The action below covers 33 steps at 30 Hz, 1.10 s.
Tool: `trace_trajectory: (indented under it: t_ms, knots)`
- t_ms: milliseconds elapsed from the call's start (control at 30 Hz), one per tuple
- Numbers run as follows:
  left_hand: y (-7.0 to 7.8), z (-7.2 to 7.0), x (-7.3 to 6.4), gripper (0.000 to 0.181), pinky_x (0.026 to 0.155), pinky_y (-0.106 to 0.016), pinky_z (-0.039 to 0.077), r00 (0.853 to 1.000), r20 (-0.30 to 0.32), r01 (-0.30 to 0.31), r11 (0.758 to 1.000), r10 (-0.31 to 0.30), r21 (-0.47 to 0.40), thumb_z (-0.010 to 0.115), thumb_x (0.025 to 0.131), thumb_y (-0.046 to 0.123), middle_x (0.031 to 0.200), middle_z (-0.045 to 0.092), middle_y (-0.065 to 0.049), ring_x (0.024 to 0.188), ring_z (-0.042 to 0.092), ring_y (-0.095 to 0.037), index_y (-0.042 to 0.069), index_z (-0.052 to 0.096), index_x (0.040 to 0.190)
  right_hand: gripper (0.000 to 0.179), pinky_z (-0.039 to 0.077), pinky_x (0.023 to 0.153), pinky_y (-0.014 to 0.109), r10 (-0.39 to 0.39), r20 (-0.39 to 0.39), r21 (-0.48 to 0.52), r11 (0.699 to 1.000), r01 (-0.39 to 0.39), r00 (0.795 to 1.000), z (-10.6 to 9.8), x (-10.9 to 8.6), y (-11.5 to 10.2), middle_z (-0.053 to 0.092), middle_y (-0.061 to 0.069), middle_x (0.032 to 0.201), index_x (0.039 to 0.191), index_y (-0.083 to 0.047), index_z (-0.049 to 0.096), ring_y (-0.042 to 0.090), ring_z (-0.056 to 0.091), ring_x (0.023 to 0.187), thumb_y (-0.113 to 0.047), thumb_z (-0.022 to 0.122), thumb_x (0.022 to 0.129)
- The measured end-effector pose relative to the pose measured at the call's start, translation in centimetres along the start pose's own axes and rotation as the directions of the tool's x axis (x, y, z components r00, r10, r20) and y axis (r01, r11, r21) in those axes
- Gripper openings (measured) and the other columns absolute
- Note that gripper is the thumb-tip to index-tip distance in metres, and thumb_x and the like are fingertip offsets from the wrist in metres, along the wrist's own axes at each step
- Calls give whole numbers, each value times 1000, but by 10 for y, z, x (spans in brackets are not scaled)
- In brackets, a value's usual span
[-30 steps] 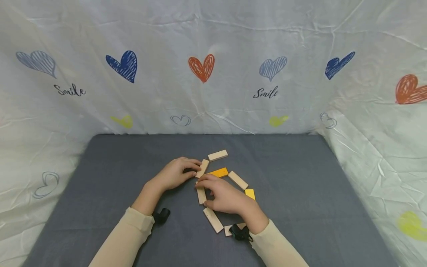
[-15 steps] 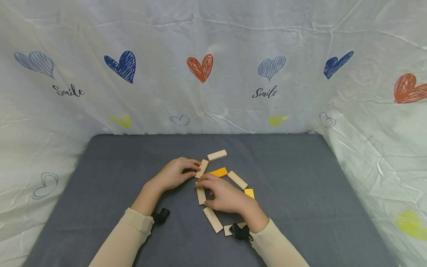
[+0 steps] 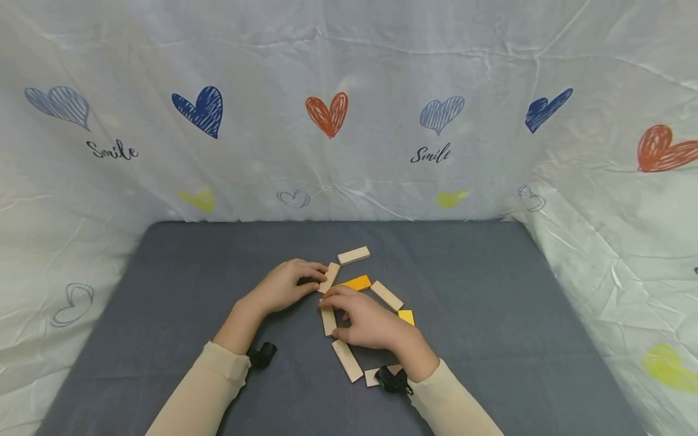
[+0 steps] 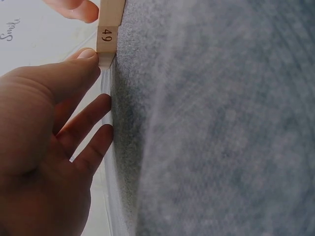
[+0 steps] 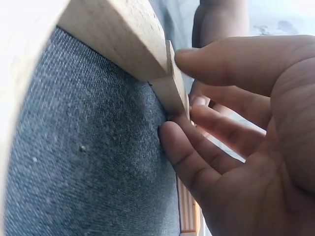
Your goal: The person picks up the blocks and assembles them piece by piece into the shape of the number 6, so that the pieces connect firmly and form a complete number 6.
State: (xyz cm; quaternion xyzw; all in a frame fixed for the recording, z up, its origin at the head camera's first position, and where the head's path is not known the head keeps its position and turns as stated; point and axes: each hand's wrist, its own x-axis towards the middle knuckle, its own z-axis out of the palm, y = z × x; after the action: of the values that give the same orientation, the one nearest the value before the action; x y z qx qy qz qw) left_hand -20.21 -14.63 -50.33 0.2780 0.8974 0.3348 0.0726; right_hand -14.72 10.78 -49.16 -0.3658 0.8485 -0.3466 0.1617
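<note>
My left hand pinches a plain wooden block, thumb and fingertips at its left side. In the left wrist view a block's end face reads 49, right by the thumb. My right hand spans another plain block lengthwise, fingers at its far end and thumb at its near end. The right wrist view has this block at the thumb, its end meeting a nearer block. An orange block lies just beyond the right fingers, partly hidden by them.
Several blocks form a bent outline on the grey table: a plain one at the back, one at right, a yellow block, and a near-left one. The right wrist camera overlaps a bottom block.
Only the head view has shifted slightly. Both hands and all the blocks keep their places.
</note>
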Motion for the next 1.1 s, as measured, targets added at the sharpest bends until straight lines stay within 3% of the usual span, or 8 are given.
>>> trace_trajectory:
  t_ms: [267,600,1100]
  knots:
    - [0,-2,0,28,117,-53,51,1000,-11,-15,1000,15,-4,78,104,15,149,68,2,140,60,-28,15,82,131,48,60,92,27,-13,-45,14,1000,14,999,-6,-2,1,61,1,147,149,-9,66,15,65,112,-11,75,102]
    - [1,-2,0,26,118,-53,51,1000,-11,-13,1000,13,11,78,104,15,148,69,2,141,60,-28,15,82,130,39,61,89,34,35,-118,3,999,-34,992,-12,-11,1,67,5,137,144,-11,69,18,67,106,-11,74,105]
    - [6,1,-2,33,118,-54,51,999,1,37,999,-37,15,81,103,25,145,70,-3,139,61,-30,16,78,135,47,60,89,34,81,-69,5,997,-81,994,-9,-18,4,68,4,131,146,-12,68,16,65,107,-13,80,100]
